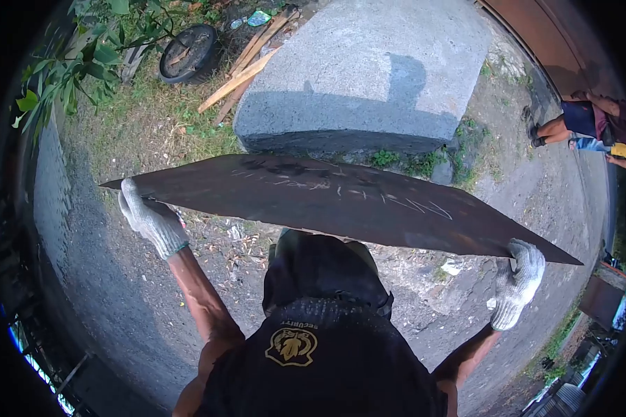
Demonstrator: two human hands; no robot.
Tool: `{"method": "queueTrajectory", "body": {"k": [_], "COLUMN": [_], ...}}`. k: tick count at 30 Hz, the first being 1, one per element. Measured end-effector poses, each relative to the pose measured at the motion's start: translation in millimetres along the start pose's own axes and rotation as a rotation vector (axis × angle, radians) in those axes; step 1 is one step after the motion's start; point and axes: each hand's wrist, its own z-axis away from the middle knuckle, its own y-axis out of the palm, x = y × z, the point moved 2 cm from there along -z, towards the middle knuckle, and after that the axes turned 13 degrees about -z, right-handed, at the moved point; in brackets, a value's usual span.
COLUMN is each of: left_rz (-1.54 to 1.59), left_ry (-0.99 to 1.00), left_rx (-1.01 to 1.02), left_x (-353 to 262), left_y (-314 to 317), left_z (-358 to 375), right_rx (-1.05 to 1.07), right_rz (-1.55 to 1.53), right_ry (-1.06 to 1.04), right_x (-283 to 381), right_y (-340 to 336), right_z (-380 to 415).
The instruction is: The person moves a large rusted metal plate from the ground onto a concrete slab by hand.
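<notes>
A wide, dark brown sheet (pixel 313 194), which looks like rusty metal, stretches across the view in front of my body. Pale scratch or chalk marks show on its upper face. My left hand (pixel 149 217), in a white knitted glove, grips the sheet's near edge close to its left corner. Near the right corner, my right hand (pixel 518 283), gloved the same way, is closed over the same edge. The fingers under the sheet are partly hidden. Both arms reach out, and the sheet is held off the ground.
Beyond the sheet lies a raised concrete slab (pixel 362 69). Wooden planks (pixel 240 80) and an old tire (pixel 188 54) lie left of it, under leafy branches (pixel 97 55). Other people (pixel 584 119) are at the far right beside a brown wall (pixel 535 35). Gravelly ground (pixel 139 306) surrounds me.
</notes>
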Motion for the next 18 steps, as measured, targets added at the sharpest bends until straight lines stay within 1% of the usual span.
{"method": "queueTrajectory", "body": {"k": [1,2,4,7,9,13,16,18], "left_rz": [-0.019,0.05,0.104,0.073,0.076,0.135,0.108,0.142], "left_ry": [0.011,0.005,-0.095,-0.071,-0.069,-0.065,-0.073,-0.052], "left_rx": [-0.011,0.018,0.039,0.102,0.141,0.105,0.168,0.196], "left_x": [-1,10,15,28,26,13,14,19], "left_y": [2,2,9,9,11,17,8,0], "left_z": [-6,-21,-28,-48,-52,-44,-48,-57], "right_rx": [-0.001,0.005,0.012,-0.004,-0.02,-0.012,-0.03,-0.051], "right_rz": [-0.009,-0.007,0.002,-0.02,-0.014,-0.003,0.03,0.046], "right_ry": [-0.003,-0.003,-0.006,-0.01,-0.006,0.004,-0.023,-0.076], "right_x": [0,-2,-5,-6,-3,-10,-16,-9], "right_y": [0,0,-1,0,0,2,3,3], "right_z": [0,-1,-6,-9,-11,-12,-17,-33]}}
